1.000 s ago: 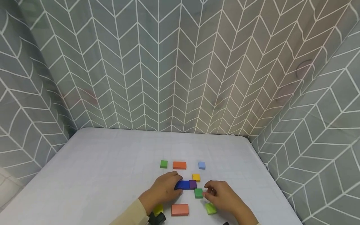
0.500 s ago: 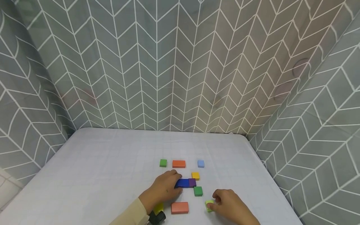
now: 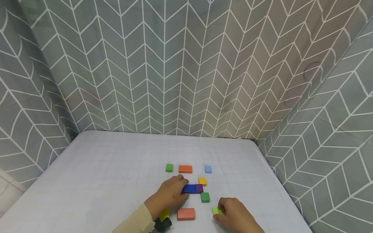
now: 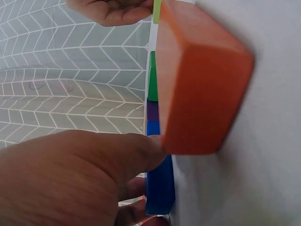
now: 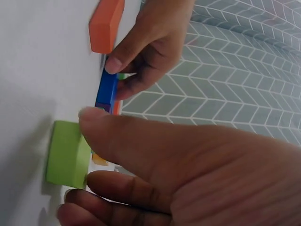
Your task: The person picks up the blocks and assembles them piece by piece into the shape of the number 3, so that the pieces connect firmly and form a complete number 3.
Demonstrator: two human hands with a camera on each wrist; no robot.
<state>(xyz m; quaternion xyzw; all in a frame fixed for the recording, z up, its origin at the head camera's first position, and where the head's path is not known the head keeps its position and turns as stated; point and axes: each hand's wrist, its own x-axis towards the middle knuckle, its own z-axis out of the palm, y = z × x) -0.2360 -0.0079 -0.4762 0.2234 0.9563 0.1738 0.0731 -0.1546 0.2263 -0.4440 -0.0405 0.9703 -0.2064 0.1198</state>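
Note:
My left hand (image 3: 170, 192) grips the left end of a long blue block (image 3: 190, 188), thumb on the near side and fingers on the far side. A small purple block (image 3: 199, 188) sits against the blue block's right end. Further right and nearer, my right hand (image 3: 237, 215) has thumb and index finger at opposite sides of a lime green block (image 5: 68, 153), pinching it low over the white cloth. A green block (image 3: 205, 197) lies just in front of the purple one, and a yellow-orange block (image 3: 202, 181) just behind it.
A salmon-orange block (image 3: 186, 214) lies between the two forearms. Beneath my left wrist a yellow block (image 3: 164, 213) is partly hidden. Along the back stand a small green block (image 3: 169, 168), an orange block (image 3: 185, 169) and a light blue block (image 3: 208, 169). Patterned curtains (image 3: 175, 81) surround the table.
My right hand has moved from beside the green block down to the lime green block and taken hold of it; that block has turned straighter. The left hand stays on the blue block.

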